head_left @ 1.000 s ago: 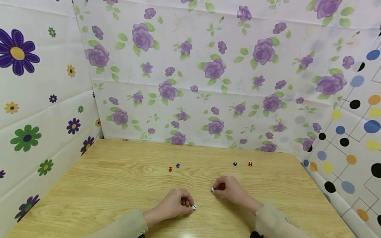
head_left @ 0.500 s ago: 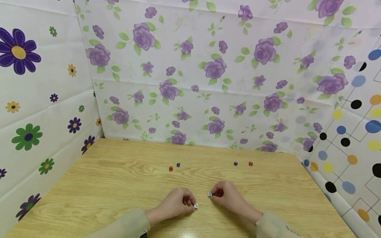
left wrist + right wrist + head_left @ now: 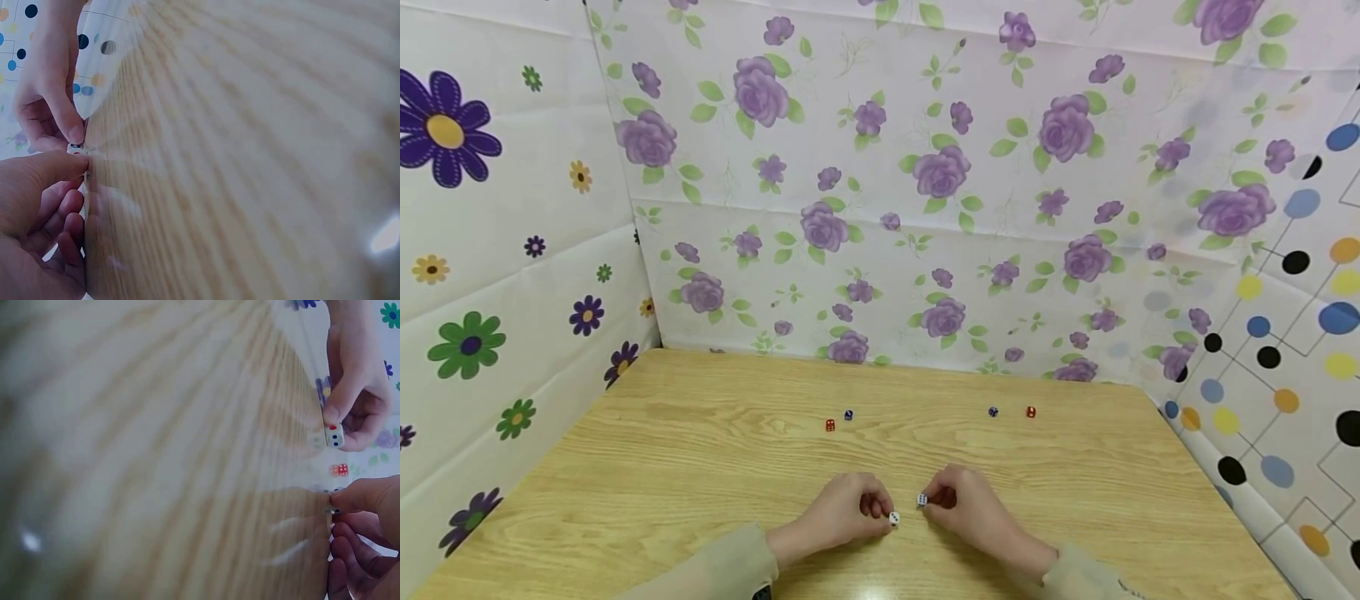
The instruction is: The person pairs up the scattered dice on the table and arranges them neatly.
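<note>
Tabletop [image 3: 700, 475], pale wood grain, glossy; both hands low over its near half. Left hand [image 3: 842, 512] pinches the left white die [image 3: 894, 519] between thumb and forefinger, remaining fingers curled in behind. Right hand [image 3: 973, 510] clamps the right white die [image 3: 922, 500] the same way, six-dot face toward the head camera. The two white dice sit near each other with a narrow gap between, the right one slightly farther from the person. Cannot tell whether either die bears on the wood.

Farther back, left of centre: left red die [image 3: 830, 425] and left blue die [image 3: 848, 415], near each other. Right of centre: right blue die [image 3: 993, 412], with right red die [image 3: 1032, 412] to its right. Behind everything, cloth with purple roses [image 3: 942, 173]; cloth with coloured dots [image 3: 1285, 402] on the right. Cuffs light beige [image 3: 748, 554].
</note>
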A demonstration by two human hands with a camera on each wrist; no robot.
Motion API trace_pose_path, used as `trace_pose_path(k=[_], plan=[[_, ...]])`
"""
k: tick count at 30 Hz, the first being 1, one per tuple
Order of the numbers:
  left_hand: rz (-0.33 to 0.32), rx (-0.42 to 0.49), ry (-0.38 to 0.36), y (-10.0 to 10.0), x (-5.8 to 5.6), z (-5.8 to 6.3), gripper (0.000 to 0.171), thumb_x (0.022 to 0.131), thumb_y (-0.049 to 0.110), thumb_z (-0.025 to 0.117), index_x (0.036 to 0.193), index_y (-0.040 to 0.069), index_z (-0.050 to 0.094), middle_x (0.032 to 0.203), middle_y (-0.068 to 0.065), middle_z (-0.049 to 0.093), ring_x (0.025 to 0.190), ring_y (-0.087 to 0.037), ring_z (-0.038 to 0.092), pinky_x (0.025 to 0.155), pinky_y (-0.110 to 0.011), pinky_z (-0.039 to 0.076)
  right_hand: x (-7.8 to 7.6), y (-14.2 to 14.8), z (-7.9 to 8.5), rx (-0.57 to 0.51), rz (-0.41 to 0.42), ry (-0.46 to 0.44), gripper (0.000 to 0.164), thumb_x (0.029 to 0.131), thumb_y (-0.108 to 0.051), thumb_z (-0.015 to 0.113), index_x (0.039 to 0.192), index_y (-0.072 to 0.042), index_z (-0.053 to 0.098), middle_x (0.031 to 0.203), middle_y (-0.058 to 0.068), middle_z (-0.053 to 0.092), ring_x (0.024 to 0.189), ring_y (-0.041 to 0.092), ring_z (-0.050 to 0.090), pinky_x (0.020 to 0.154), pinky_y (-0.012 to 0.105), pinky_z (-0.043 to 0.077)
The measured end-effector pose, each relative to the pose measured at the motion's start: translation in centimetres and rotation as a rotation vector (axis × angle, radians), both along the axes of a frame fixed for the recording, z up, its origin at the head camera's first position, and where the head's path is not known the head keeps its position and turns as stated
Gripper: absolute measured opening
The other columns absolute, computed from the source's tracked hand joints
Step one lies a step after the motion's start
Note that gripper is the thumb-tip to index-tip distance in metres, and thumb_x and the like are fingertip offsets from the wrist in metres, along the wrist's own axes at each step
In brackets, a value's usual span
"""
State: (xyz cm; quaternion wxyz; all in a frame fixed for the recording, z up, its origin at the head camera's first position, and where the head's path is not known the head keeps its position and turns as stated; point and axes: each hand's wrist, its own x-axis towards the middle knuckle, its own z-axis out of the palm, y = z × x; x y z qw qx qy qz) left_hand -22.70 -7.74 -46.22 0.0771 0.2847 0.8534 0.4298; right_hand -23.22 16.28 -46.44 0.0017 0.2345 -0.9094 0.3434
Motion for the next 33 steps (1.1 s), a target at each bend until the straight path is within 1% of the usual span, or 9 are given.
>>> trace_pose_path(k=[12,20,27,33], plan=[[0.003,-0.01,0.021,0.1,-0.1,-0.1,0.009,0.082,0.015,0.081,0.084,0.014,0.073,0.078,0.003,0.065,0.066,0.003,0.05,0.061,-0.017,0.043,0.7,-0.6,-0.1,0.003,0.034,-0.019,0.005,0.084,-0.014,0.077,0.086,-0.018,0.074,0.083,-0.007,0.063,0.071,-0.003,0.053,0.062,0.017,0.047],[0.012,-0.012,0.036,0.3,-0.2,-0.4,0.009,0.081,0.015,0.081,0.085,0.015,0.073,0.079,0.004,0.065,0.066,0.004,0.051,0.062,-0.016,0.043,1.1,-0.8,0.0,-0.001,0.059,-0.003,0.005,0.083,-0.013,0.077,0.086,-0.016,0.075,0.084,-0.006,0.065,0.072,-0.001,0.055,0.063,0.016,0.047],[0.021,0.007,0.036,0.5,-0.1,-0.4,0.009,0.08,0.014,0.081,0.084,0.013,0.073,0.077,0.003,0.065,0.065,0.004,0.05,0.061,-0.017,0.043,1.3,-1.0,0.2,0.003,0.062,-0.007,0.004,0.083,-0.014,0.078,0.085,-0.017,0.075,0.083,-0.006,0.063,0.074,-0.001,0.055,0.065,0.016,0.047],[0.028,0.0,0.036,0.6,0.0,-0.2,0.009,0.081,0.014,0.081,0.085,0.012,0.073,0.078,0.0,0.066,0.065,0.003,0.051,0.061,-0.016,0.043,1.4,-1.1,0.1,0.012,0.06,-0.002,0.004,0.083,-0.016,0.078,0.085,-0.018,0.076,0.083,-0.007,0.064,0.075,0.0,0.056,0.067,0.017,0.048]])
